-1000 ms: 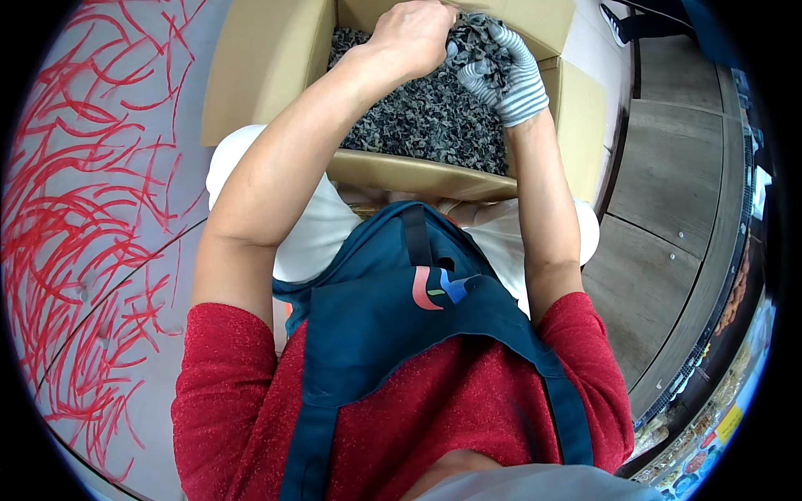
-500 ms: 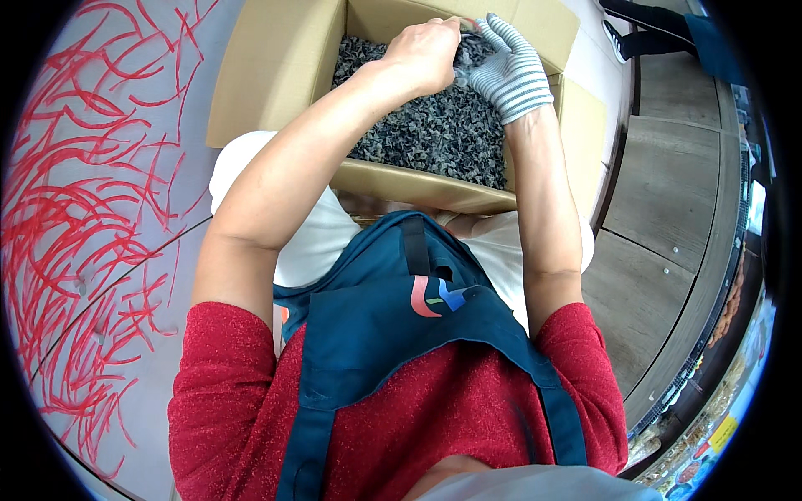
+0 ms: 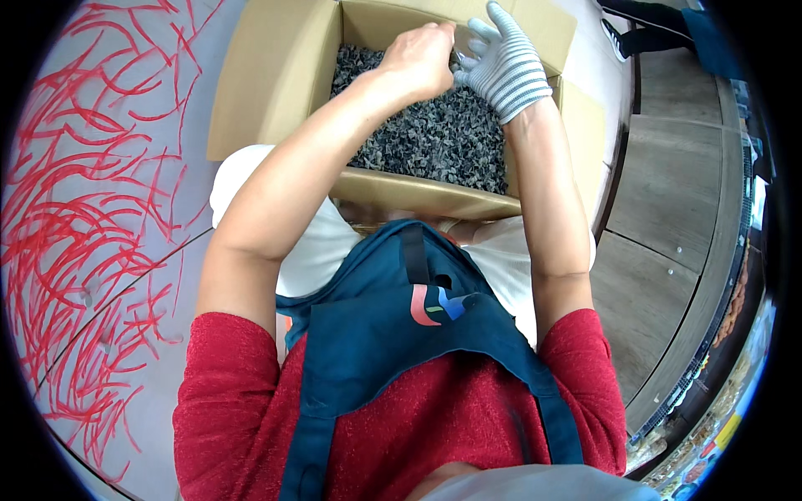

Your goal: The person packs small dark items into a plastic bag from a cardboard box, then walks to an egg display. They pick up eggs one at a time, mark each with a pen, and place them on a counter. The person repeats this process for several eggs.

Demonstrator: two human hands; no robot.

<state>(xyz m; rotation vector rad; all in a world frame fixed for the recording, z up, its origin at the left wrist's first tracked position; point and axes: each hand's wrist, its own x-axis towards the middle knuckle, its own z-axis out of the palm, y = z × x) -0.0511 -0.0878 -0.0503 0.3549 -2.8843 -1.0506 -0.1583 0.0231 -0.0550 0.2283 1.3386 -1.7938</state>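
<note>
A cardboard box [image 3: 426, 194] stands at my knees, filled with small dark grey, curled dried pieces [image 3: 430, 142]. Over its far part, my bare left hand [image 3: 420, 60] is closed, fingers bent down and partly hidden behind its back. My right hand [image 3: 508, 71] wears a grey-and-white striped knit glove. Its fingers are stretched and apart, the thumb side close against the left hand. Between the two hands shows a bit of something clear and shiny [image 3: 459, 58], too small to name; the left fingers seem to meet it.
The box flaps [image 3: 271, 79] fold outward on the sides. Many thin red strips [image 3: 75, 225] lie scattered across the pale surface at left. Grey wood-look boards [image 3: 660, 192] run along the right. At the upper right stands another person, a dark leg and shoe [image 3: 616, 40] showing.
The right glove's fingers have spread and lifted, with one finger now pointing away. My left hand has shifted slightly left. The clear thing between the hands shows less.
</note>
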